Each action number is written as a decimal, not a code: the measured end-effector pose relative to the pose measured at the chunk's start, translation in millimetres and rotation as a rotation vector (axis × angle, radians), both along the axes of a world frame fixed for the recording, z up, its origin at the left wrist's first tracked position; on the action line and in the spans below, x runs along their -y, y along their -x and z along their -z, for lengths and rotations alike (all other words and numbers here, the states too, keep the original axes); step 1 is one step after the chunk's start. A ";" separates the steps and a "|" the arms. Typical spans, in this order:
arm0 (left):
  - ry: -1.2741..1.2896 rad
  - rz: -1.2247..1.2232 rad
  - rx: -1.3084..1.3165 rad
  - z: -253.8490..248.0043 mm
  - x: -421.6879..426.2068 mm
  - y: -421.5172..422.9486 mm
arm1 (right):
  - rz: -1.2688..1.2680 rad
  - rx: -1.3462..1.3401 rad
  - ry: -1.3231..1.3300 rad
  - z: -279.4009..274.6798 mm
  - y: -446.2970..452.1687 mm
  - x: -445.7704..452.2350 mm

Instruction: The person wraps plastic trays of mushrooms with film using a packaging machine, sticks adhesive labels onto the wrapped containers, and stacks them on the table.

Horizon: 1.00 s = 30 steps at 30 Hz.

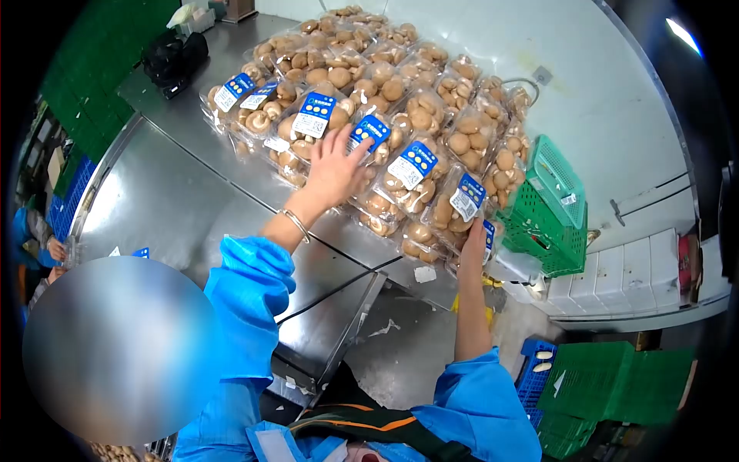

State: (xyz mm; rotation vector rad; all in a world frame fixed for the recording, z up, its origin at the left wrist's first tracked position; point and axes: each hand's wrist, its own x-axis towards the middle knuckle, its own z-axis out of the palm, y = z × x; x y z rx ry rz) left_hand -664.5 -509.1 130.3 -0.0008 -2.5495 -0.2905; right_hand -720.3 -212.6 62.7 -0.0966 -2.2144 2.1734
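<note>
Clear plastic packs of brown mushrooms are stacked several deep on the metal table. The near row bears blue and white labels. My left hand, with a bracelet at the wrist, lies on the front packs with its fingers spread, touching a labelled mushroom pack. My right hand is at the right end of the near row, its fingers stretched along the side of a mushroom pack. Part of that hand's grip side is hidden from view.
Green plastic baskets stand right of the stack. Beyond the steel table at left, another person's hands show. A black object lies at the back left. Green crates are at lower right. A blurred round patch covers the lower left.
</note>
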 end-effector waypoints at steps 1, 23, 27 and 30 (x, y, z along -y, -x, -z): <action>-0.048 0.178 -0.014 -12.6 -9.8 -5.5 | -0.029 -0.005 -0.019 -7.6 -4.6 1.2; -0.150 -0.155 -0.185 -80.9 -3.6 -399.4 | -0.874 -0.448 -0.158 -71.2 -204.7 211.4; -0.149 -0.699 -0.475 -87.8 11.8 -580.3 | -1.386 -0.478 0.022 -102.9 -332.3 319.6; -0.187 -1.245 -0.586 -66.9 19.1 -731.0 | -1.575 -0.560 0.040 -117.3 -424.2 353.7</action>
